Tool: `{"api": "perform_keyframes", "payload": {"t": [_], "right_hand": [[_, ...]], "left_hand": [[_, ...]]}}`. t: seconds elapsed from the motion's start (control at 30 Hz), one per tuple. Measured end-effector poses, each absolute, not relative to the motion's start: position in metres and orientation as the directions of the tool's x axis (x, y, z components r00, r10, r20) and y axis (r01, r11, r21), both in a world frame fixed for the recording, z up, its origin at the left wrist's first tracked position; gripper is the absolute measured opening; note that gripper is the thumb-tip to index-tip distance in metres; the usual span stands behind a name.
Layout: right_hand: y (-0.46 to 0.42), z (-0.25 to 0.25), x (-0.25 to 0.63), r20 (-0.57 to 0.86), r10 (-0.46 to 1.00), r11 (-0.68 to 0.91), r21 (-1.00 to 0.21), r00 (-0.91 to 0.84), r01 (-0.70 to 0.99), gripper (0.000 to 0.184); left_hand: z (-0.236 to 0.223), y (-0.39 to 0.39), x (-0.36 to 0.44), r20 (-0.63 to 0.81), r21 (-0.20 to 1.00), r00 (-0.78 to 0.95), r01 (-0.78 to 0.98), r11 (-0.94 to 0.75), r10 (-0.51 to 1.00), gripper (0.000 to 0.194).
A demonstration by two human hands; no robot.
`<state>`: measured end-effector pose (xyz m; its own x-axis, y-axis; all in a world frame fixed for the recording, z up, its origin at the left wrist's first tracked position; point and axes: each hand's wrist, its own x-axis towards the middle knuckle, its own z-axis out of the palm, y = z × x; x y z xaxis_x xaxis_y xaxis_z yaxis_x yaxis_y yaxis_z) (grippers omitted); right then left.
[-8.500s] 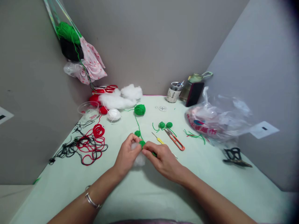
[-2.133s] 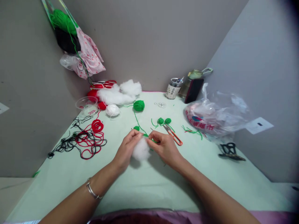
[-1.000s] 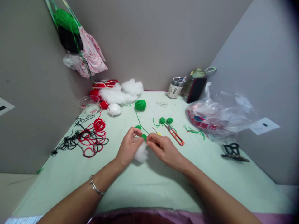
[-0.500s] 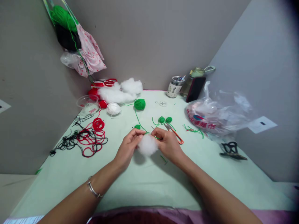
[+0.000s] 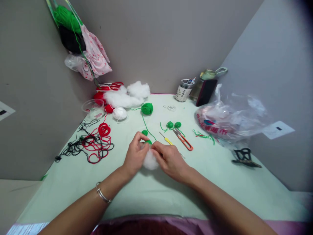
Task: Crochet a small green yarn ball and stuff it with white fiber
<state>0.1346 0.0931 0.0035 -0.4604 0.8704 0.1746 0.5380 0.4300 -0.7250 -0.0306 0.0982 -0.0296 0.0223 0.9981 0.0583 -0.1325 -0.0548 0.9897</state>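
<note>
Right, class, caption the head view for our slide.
Left hand and right hand meet at a small green yarn piece and fluffy white fibre, over a pale green tablecloth.

On the clear plastic carrier bag (image 5: 234,114), beyond the grip and to its right, red Chinese characters (image 5: 217,131) are printed; the last two can be read as 超市, and a blue-and-red logo (image 5: 209,122) is set above the row. The lettering on the pen tin (image 5: 183,94), farther beyond, and on the clear tub (image 5: 97,115), beyond and left, cannot be made out.
</note>
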Motion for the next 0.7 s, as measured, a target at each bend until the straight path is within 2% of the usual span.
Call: {"api": "perform_keyframes", "payload": {"t": [0.07,0.17,0.37,0.53,0.7], "right_hand": [[0.092,0.003,0.133,0.174,0.88,0.402,-0.768,-0.443,0.498,0.02],[0.098,-0.002,0.132,0.123,0.935,0.272,-0.852,-0.334,0.447,0.021],[0.107,-0.008,0.137,0.14,0.975,0.208,-0.856,-0.175,0.474,0.02],[0.099,0.0,0.138,0.201,0.923,0.345,-0.81,-0.328,0.475,0.018],[0.088,-0.002,0.13,0.248,0.853,0.485,-0.701,-0.459,0.523,0.014]], "left_hand": [[-0.027,0.096,-0.028,0.141,0.984,-0.04,-0.107,-0.144,0.989,0.019],[-0.024,0.094,-0.025,0.231,0.967,-0.065,-0.098,-0.237,0.971,0.018],[-0.02,0.091,-0.026,0.193,0.973,0.034,-0.134,-0.187,0.981,0.023],[-0.023,0.094,-0.03,0.075,0.987,0.066,-0.148,-0.065,0.995,0.023],[-0.022,0.099,-0.032,0.078,0.991,-0.041,-0.105,-0.082,0.996,0.017]]}}
